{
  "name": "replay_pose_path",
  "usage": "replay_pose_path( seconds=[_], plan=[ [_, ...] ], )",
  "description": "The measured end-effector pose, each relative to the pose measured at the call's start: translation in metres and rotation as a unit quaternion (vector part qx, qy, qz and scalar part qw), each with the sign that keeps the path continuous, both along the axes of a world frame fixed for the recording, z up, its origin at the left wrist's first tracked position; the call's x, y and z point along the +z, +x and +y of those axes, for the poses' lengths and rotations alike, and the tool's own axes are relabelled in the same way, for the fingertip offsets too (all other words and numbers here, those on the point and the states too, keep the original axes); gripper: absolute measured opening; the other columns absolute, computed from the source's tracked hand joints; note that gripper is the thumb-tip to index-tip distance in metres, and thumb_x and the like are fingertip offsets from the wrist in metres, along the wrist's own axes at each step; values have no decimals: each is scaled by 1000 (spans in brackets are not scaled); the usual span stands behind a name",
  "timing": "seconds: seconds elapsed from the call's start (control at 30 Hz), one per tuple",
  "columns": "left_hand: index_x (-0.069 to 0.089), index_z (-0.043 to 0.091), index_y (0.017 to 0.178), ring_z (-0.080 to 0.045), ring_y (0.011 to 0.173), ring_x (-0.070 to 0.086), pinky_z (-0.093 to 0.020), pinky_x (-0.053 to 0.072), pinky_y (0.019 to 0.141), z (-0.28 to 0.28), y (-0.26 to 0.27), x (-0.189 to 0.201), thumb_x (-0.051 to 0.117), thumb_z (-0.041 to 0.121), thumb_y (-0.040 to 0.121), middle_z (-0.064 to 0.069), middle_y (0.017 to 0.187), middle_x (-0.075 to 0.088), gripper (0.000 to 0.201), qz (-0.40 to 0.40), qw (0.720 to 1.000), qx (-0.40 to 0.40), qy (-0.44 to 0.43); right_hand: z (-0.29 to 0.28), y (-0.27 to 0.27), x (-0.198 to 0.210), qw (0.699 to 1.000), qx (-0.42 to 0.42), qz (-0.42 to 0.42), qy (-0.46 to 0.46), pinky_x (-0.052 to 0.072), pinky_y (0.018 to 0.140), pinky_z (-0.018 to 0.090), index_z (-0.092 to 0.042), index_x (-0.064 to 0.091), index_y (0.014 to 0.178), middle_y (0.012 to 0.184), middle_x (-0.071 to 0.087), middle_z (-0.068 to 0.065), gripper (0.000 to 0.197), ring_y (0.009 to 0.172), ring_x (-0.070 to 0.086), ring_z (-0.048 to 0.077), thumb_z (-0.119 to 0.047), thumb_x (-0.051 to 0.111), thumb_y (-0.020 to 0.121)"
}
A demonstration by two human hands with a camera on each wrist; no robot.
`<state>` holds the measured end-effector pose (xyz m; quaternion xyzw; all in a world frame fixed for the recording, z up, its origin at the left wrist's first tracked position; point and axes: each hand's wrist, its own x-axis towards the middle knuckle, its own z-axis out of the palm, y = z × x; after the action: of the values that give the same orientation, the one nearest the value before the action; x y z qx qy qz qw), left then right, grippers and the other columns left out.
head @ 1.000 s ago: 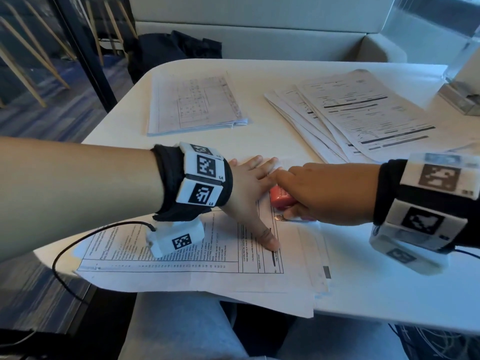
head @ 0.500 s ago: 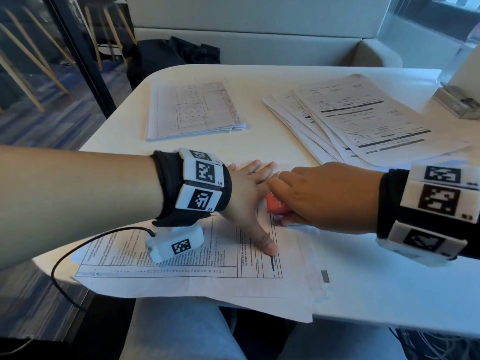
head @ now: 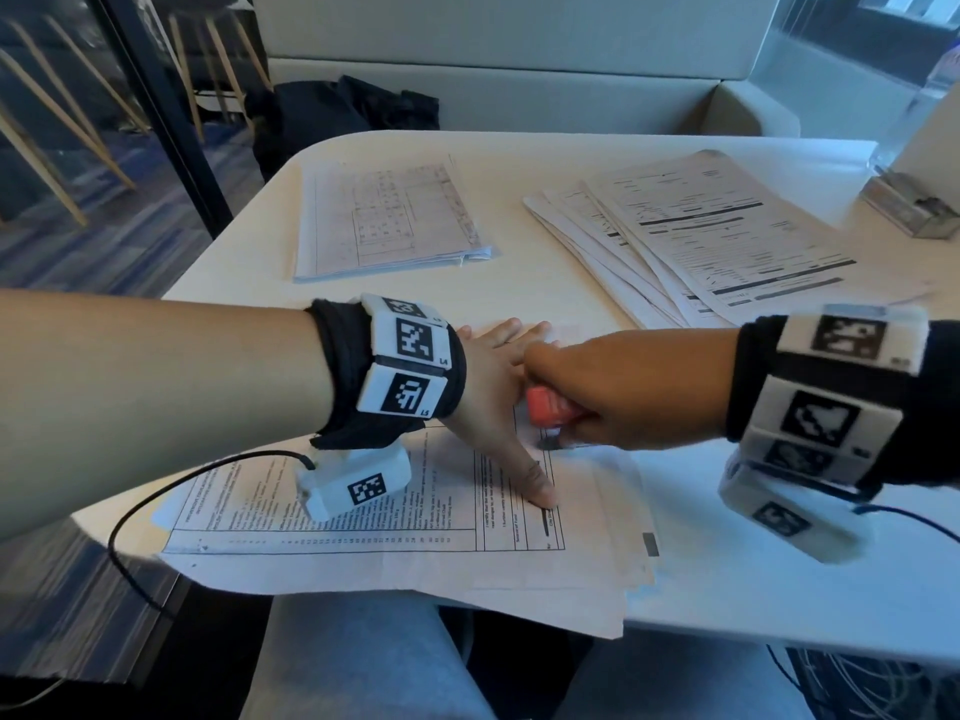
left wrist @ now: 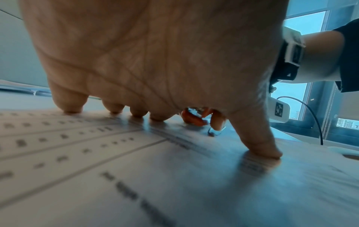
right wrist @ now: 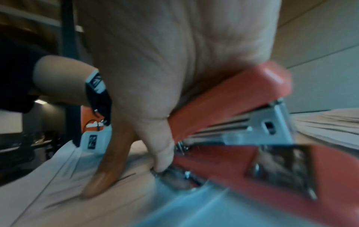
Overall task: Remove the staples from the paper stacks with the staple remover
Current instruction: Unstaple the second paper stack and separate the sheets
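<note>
Nearest me, at the counter's [head: 779, 589] front edge, lies the paper stack [head: 415, 569] I am working on, its lower sheets hanging a little over the lip above my lap. My left hand [head: 493, 397] presses flat on it, fingers [left wrist: 258, 147] straight and spread, the thumb planted toward me and the rest fanned away, pinning the sheets. Just beside that hand, my right hand [head: 628, 392] is curled around the red staple remover [head: 550, 407], thumb and fingers squeezing its two halves; in the right wrist view the tool's metal tip is down against the top sheet. I cannot make out the staple itself: the spot is blurred and partly hidden under my thumb. I judge this to be the prying step, with the tip set at or under a staple near the stack's right-hand corner. The next move calls for a steady squeeze and lift while the left hand holds firm, so the paper does not tear or slide. Farther back on the counter sit a squared pile [head: 384, 220] at left and a fanned pile [head: 701, 236] at right; whether those are stapled I cannot tell.
</note>
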<state>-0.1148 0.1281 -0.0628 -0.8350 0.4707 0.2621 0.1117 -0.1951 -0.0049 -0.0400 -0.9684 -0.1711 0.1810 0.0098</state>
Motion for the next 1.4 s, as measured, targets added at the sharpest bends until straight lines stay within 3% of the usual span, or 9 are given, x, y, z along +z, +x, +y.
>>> replay_pose_path(
  seconds=[0.3,0.5,0.7,0.77,0.83,0.9,1.0,1.2,1.4],
  plan=[
    [-20,39,147,-21,141,-33,-57,-6,116,-1,1,-2,61,84,56,2,152,-38,130,-6,1000,-11,10,1,14,11,970,-170,162,68,50,57,18,-24,54,105,90,68,1,19,69,63,13,-36,62,92],
    [-17,38,148,-22,140,-33,-59,-6,115,0,2,-3,61,84,57,1,152,-38,128,2,1000,-11,5,3,15,10,977,-159,139,27,53,71,26,-28,52,114,98,66,-1,34,82,67,15,-48,62,88],
    [-25,30,147,-19,141,-32,-56,-11,115,0,4,-5,65,80,57,4,153,-35,137,13,1000,-2,-7,0,5,13,988,-142,57,5,42,60,17,-30,49,107,89,59,-9,40,72,57,4,-61,58,83],
    [-11,30,152,-21,144,-24,-55,-5,117,-1,5,-1,68,76,58,3,158,-24,130,19,1000,-4,-18,-2,3,12,991,-130,40,-10,39,59,16,-30,44,101,87,56,-10,39,72,54,2,-62,59,82],
    [17,30,151,-26,147,4,-53,15,118,-1,7,8,72,69,62,0,160,8,112,29,998,-14,-55,-5,2,12,991,-126,39,-23,36,57,15,-31,39,100,87,54,-12,39,71,50,-1,-60,60,83],
    [43,30,141,-19,133,36,-43,34,110,1,8,17,75,59,67,4,143,41,85,12,994,-25,-105,-8,0,11,991,-126,44,-32,37,58,16,-31,39,101,87,54,-12,41,71,50,-1,-59,61,82],
    [64,30,120,-12,116,50,-34,41,100,3,7,25,74,47,75,11,122,60,49,-43,986,-44,-156,-12,0,9,990,-130,40,-32,37,57,18,-29,38,101,82,51,-13,45,70,49,0,-58,65,80],
    [76,31,93,-7,93,56,-27,45,80,2,-6,20,74,40,78,20,79,61,18,-29,984,-45,-171,-12,0,6,991,-125,28,-36,37,57,20,-28,38,100,83,54,-10,46,69,49,2,-58,66,79],
    [77,29,91,-9,91,57,-30,48,81,2,-12,14,70,34,83,15,85,68,12,-30,983,-36,-175,-10,0,4,991,-119,30,-46,46,69,26,-26,41,100,80,56,-9,43,74,54,9,-57,64,82]
  ],
)
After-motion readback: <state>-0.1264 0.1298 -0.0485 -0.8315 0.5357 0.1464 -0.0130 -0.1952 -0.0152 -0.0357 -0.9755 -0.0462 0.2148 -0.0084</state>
